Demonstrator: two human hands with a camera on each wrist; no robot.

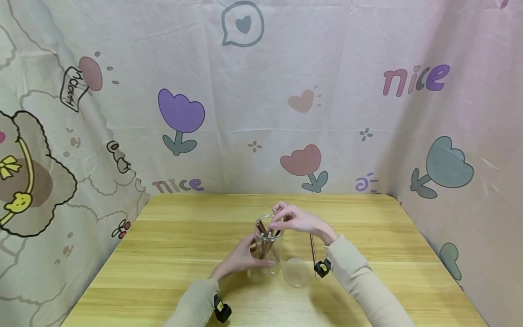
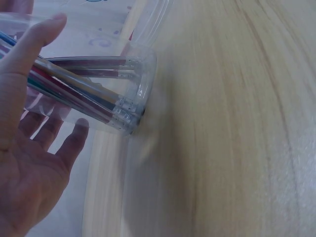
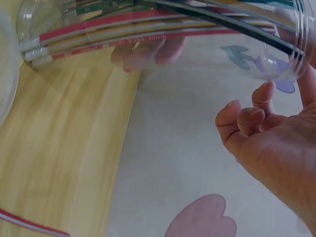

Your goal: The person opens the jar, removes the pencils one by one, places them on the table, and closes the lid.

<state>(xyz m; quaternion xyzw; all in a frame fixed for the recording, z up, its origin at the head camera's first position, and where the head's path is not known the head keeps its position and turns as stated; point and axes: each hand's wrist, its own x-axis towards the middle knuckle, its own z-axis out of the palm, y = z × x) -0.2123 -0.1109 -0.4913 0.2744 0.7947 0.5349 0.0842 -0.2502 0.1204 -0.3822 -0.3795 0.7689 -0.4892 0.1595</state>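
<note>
A clear jar (image 1: 275, 259) stands upright with several pencils (image 1: 263, 229) of different colours leaning inside. My left hand (image 1: 241, 258) grips the jar around its side, thumb in front; the left wrist view shows the thumb and fingers on either side of the jar (image 2: 106, 42). My right hand (image 1: 300, 220) is at the jar's mouth, its foremost fingertips over the pencil tops. In the right wrist view the right hand (image 3: 276, 131) has some fingers curled outside the rim, while the foremost fingers are partly hidden behind the jar (image 3: 207, 57). Whether they pinch a pencil is unclear.
A round clear lid (image 1: 296, 273) lies on the wooden table (image 1: 171, 254) just right of the jar. Farther right is a loose pencil (image 1: 313, 247), partly hidden by the right wrist's camera. Behind the table hangs a printed curtain (image 1: 245, 91).
</note>
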